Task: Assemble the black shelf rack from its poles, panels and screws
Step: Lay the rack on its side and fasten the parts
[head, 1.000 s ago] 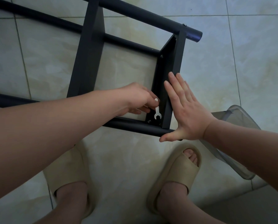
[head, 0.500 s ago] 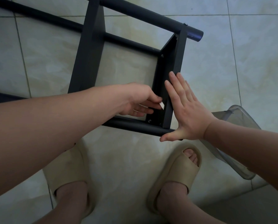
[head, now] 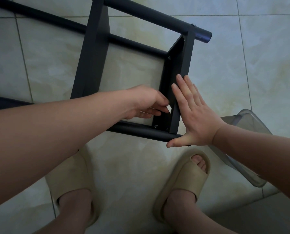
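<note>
The black shelf rack [head: 93, 53] lies on its side on the tiled floor, poles running left to right. My right hand [head: 194, 115] presses flat with straight fingers against the outside of the end panel [head: 183, 65], thumb along the near pole [head: 141, 131]. My left hand [head: 144, 103] reaches inside the frame and pinches a small white wrench [head: 169, 108], of which only a tip shows. A screw [head: 156, 126] sits in the panel's near corner just below the wrench, another screw [head: 169, 57] at the far corner.
A clear plastic container [head: 242, 132] lies on the floor under my right forearm. My feet in beige slides [head: 188, 176] stand close to the near pole. Pale floor tiles surround the rack.
My left hand has turned the wrench up and away from the near corner screw; a second ago it hung down at that screw. The right hand stays pressed on the panel.
</note>
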A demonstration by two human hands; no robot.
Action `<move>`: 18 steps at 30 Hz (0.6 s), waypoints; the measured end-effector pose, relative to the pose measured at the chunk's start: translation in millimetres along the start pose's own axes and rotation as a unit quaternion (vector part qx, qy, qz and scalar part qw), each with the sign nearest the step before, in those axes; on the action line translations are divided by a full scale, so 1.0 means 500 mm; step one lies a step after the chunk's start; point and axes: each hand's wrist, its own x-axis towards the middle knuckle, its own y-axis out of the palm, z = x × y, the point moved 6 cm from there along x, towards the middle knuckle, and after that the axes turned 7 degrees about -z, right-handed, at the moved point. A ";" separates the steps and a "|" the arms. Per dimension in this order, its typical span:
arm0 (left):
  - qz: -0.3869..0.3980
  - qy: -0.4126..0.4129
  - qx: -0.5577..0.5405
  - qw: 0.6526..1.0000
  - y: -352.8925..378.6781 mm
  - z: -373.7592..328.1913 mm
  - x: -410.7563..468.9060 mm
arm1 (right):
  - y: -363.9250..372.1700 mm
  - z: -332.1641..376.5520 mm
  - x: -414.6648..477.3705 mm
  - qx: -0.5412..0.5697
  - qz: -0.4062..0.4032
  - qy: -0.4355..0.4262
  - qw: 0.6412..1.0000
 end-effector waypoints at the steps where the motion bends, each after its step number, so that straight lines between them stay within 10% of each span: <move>1: 0.000 0.001 -0.001 1.000 0.000 0.000 -0.001 | 0.000 0.000 0.000 0.000 0.000 0.000 1.000; 18: 0.023 0.008 0.021 0.999 0.009 0.007 -0.002 | 0.000 0.000 0.000 -0.002 0.003 0.003 1.000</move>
